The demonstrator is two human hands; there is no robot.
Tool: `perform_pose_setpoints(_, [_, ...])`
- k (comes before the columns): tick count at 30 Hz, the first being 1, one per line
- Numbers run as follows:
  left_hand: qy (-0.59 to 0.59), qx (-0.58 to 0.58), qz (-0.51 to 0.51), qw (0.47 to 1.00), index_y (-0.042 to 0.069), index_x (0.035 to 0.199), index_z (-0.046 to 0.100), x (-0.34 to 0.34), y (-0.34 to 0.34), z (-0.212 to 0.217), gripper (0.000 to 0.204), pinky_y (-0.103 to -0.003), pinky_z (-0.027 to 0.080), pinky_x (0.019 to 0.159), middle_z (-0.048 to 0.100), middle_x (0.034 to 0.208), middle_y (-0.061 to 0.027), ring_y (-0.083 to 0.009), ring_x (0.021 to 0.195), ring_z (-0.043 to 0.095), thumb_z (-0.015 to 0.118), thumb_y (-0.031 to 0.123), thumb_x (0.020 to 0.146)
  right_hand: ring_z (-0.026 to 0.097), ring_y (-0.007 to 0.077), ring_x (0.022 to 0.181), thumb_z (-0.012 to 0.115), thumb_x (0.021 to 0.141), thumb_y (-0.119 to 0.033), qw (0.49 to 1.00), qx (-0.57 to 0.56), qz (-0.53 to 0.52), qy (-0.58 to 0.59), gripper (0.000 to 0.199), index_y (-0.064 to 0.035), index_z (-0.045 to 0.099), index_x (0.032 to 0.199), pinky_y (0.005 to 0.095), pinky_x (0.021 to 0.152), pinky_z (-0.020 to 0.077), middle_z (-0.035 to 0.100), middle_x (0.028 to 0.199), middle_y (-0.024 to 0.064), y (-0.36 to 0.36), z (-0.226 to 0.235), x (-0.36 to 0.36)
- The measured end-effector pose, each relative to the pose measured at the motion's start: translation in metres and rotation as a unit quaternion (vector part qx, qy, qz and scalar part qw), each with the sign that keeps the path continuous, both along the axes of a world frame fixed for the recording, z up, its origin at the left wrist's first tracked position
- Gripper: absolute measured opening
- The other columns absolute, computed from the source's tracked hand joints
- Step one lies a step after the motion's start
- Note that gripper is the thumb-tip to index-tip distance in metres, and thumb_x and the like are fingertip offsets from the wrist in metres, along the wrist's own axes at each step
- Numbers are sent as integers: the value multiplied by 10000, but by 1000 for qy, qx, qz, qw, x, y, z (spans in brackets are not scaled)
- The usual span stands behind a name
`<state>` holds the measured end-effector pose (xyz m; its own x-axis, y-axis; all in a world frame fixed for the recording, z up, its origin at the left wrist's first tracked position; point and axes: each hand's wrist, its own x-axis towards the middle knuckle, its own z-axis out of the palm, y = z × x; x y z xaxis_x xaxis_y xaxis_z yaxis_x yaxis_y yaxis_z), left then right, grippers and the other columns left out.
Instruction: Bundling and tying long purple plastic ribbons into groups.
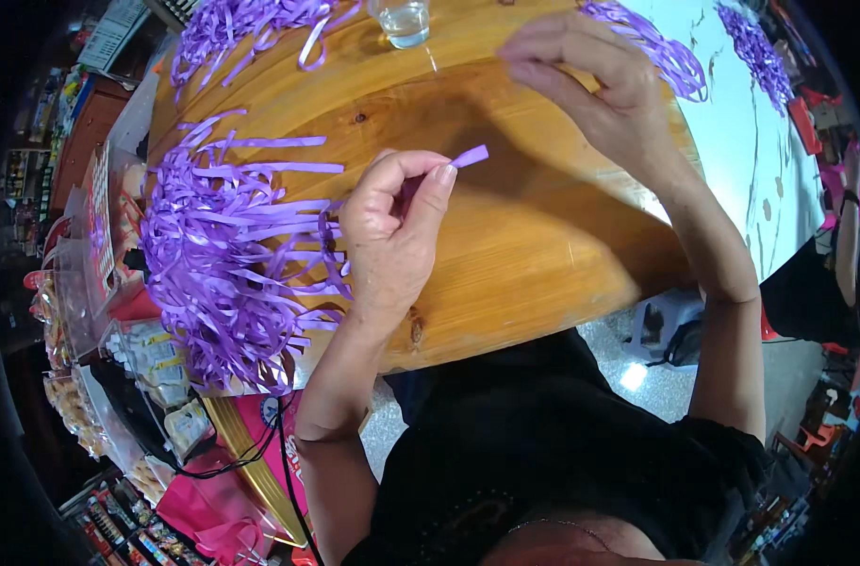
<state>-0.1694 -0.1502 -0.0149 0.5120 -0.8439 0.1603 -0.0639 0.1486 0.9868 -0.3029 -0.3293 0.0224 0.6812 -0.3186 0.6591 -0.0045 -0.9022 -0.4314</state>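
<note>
Between the thumb and forefinger of my left hand (388, 231) sits one purple ribbon (471, 155), its short flat end poking out just past the fingertips, to their right. Those two fingers are pinched together on it; the others curl toward the palm, and whether more ribbon runs inside them I cannot tell. My right hand (619, 99) hangs above the tabletop (515, 292), farther out and to the right of that pinch, its fingers bent with the tips drawn near the thumb. I see nothing in them, though I can't tell whether the tips meet.

To the left of my left fingers lies a big heap of ribbons (213, 255), loose ends fanned toward my wrist. Beyond both sets of fingers stands a glass (407, 26).

I take the step in hand to be holding a single ribbon with its end free. As I judge it, the next move calls for a firm left pinch while the right fingers come down and across to that little end.
</note>
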Motion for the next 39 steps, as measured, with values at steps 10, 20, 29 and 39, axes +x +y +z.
perform_pose_setpoints(10, [-11, -19, 45, 999, 6, 860, 599, 30, 16, 6, 20, -169, 320, 532, 473, 731, 41, -14, 612, 399, 613, 6, 845, 583, 306, 722, 639, 779, -151, 979, -191, -22, 63, 139, -41, 653, 863, 386, 610, 469, 624, 911, 127, -68, 23, 101])
perform_pose_setpoints(20, [-15, -22, 57, 998, -1, 865, 600, 41, 21, 10, 44, -171, 331, 523, 487, 735, 34, -17, 606, 420, 623, -14, 830, 627, 326, 611, 577, 748, -249, 914, -181, -42, 360, 207, -79, 692, 717, 434, 587, 501, 647, 689, 157, -112, -2, 169])
perform_pose_setpoints(29, [5, -24, 66, 998, 1, 870, 605, 45, 19, 5, 41, -169, 318, 522, 492, 739, 35, -15, 605, 405, 627, -1, 835, 631, 289, 674, 627, 775, -242, 929, -136, -23, 342, 185, -75, 703, 753, 384, 648, 506, 663, 733, 128, -102, 11, 163])
perform_pose_setpoints(39, [-11, -12, 61, 998, 4, 877, 616, 39, 15, 8, 32, -170, 321, 532, 492, 737, 37, -20, 606, 407, 617, 4, 845, 619, 241, 919, 714, 740, -172, 976, -42, 192, 95, 289, -61, 679, 1004, 350, 798, 483, 646, 1021, 101, 28, 17, 52])
